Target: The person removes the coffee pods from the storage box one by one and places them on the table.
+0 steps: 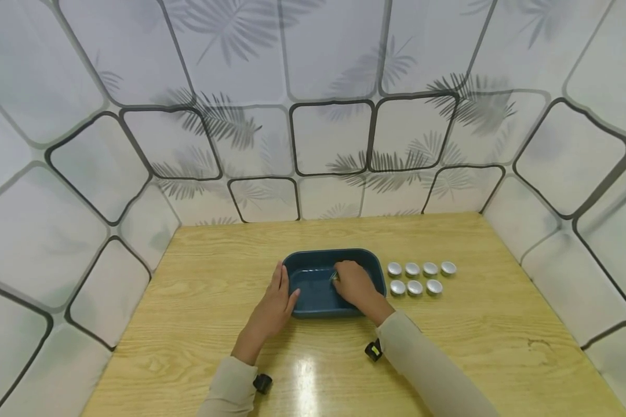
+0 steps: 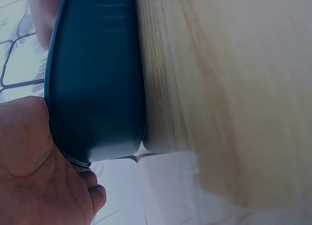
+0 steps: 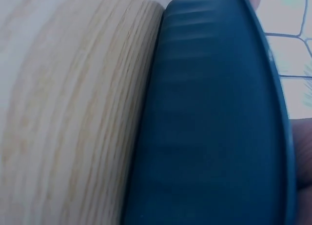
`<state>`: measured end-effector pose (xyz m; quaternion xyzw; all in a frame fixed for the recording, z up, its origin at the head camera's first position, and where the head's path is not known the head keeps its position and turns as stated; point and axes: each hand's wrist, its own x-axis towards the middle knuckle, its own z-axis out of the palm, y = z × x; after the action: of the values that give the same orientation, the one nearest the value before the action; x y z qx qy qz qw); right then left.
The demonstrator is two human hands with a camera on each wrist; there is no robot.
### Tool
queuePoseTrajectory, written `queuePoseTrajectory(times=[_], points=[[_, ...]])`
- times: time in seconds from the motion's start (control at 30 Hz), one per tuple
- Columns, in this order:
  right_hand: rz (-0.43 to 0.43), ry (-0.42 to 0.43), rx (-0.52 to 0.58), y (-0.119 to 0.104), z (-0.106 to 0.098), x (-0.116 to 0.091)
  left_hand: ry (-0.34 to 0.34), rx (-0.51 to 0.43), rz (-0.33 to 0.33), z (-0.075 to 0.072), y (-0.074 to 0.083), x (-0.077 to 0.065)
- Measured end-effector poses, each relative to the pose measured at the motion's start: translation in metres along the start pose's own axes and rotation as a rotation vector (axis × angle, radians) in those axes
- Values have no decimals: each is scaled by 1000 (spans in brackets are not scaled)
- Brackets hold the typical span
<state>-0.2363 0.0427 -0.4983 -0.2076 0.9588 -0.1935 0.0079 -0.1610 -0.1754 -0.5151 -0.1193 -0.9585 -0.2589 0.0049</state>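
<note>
A dark blue rectangular tray (image 1: 313,313) with raised sides stands on the wooden table. At its left end my left hand (image 1: 275,302) rests against the rim, fingers extended along the outside and thumb near the front corner. The left wrist view shows the palm (image 2: 34,161) beside the tray's wall. My right hand (image 1: 356,285) reaches inside the tray over the front right, fingers curled and pinching a small, thin, shiny piece (image 1: 334,276). Most of that piece is hidden by the fingers, so its kind is unclear. The right wrist view mainly shows the tray's outer side (image 3: 209,112).
Right of the tray, several small white cups (image 1: 414,288) stand in two rows on the table (image 1: 214,260). Patterned cloth walls (image 1: 334,139) enclose the back and both sides. Black wrist devices (image 1: 262,383) hang beneath both sleeves.
</note>
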Motion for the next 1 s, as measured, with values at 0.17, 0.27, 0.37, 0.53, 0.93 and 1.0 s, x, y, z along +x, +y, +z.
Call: queuePoseTrajectory(times=[0.17, 0.27, 0.37, 0.53, 0.93, 1.0], points=[[10, 42, 104, 3, -9, -13, -10, 5, -5, -1, 1, 0], [0, 98, 123, 6, -16, -21, -9, 6, -6, -2, 2, -1], [-17, 152, 148, 11, -20, -29, -8, 8, -10, -2, 3, -1], [-47, 214, 243, 20, -27, -42, -4, 11, -7, -1, 3, -1], [-58, 428, 330, 46, -37, -74, -10, 0, -3, -3, 3, -1], [-54, 456, 341, 51, -38, -79, -12, 6, -5, -2, 3, -2]])
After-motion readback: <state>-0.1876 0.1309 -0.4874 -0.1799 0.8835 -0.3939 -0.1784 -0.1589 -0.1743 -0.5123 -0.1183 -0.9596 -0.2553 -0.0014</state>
